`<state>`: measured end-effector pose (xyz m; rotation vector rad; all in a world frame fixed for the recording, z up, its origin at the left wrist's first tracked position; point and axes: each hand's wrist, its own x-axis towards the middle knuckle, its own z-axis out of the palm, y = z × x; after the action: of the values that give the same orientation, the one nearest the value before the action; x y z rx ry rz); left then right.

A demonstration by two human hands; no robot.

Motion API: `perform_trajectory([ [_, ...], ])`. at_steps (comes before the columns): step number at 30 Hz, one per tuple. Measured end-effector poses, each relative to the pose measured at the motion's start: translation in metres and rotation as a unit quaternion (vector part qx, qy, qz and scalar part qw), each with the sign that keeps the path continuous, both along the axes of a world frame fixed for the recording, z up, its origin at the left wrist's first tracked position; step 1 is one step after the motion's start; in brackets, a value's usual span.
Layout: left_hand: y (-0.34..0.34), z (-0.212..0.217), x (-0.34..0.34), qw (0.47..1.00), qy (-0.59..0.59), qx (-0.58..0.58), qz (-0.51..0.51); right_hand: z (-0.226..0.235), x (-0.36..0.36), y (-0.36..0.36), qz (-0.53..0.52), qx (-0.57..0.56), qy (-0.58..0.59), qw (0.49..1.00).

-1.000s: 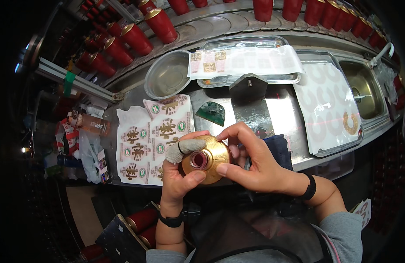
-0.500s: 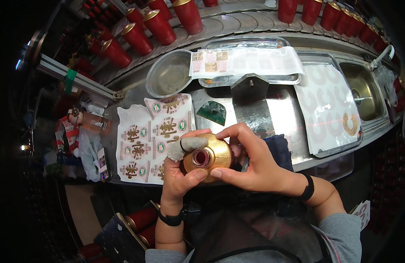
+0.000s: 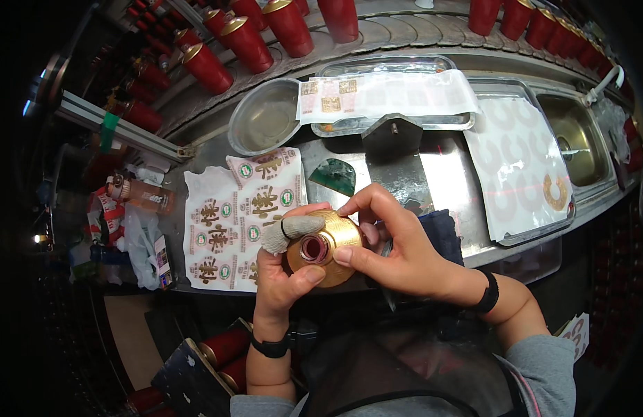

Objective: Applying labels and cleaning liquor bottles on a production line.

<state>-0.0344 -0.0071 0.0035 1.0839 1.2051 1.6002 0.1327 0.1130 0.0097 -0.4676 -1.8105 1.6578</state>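
Grasping a gold-shouldered bottle (image 3: 339, 270) between both hands in the head view, near the front edge of the metal tabletop (image 3: 445, 186). Closed around its left side with the left hand (image 3: 275, 283), pressing a thumb onto the near part of the shoulder and laying a finger in a grey sleeve (image 3: 300, 228) over the top, just beside the neck. Gripping its right side with the right hand (image 3: 401, 258), setting a thumb next to the neck and a bent forefinger at the far edge. Turned mouth-up toward the camera, showing dark red within the open neck; mostly hidden below the shoulder. Wearing a dark band on each wrist.

Flanked on the left by a white printed sheet (image 3: 212, 187) with brown characters and green ovals, and farther left by a plastic bag (image 3: 139, 240) and a pinkish drinking bottle (image 3: 149, 195). Backed, just beyond the fingers, by a flat green piece (image 3: 333, 176), then by a dark stand (image 3: 389, 139) with a peg, a round bowl (image 3: 264, 115) and a pale strip (image 3: 398, 97) lying across a metal tray (image 3: 433, 64). Bordered on the right by a navy cloth (image 3: 441, 240), a white sheet with ring shapes (image 3: 509, 163), bearing one golden arc (image 3: 556, 192), and a sink (image 3: 580, 146). Lined along the far side with red containers (image 3: 288, 29) on a conveyor (image 3: 387, 33).
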Motion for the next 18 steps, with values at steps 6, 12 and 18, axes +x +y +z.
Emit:
perform_trajectory([
  [6, 0.002, 0.0, 0.001, 1.0, -0.022, 0.006, 0.003, -0.016, 0.004, 0.02, 0.032, -0.229, 0.005, 0.973],
  [12, 0.002, 0.004, 0.003, 1.0, -0.027, 0.008, 0.007, 0.001, 0.016, 0.041, -0.093, -0.501, 0.076, 0.857],
  [18, 0.002, 0.007, 0.003, 0.999, -0.051, 0.003, -0.017, 0.026, 0.035, -0.009, -0.036, 0.131, 0.011, 0.991],
])
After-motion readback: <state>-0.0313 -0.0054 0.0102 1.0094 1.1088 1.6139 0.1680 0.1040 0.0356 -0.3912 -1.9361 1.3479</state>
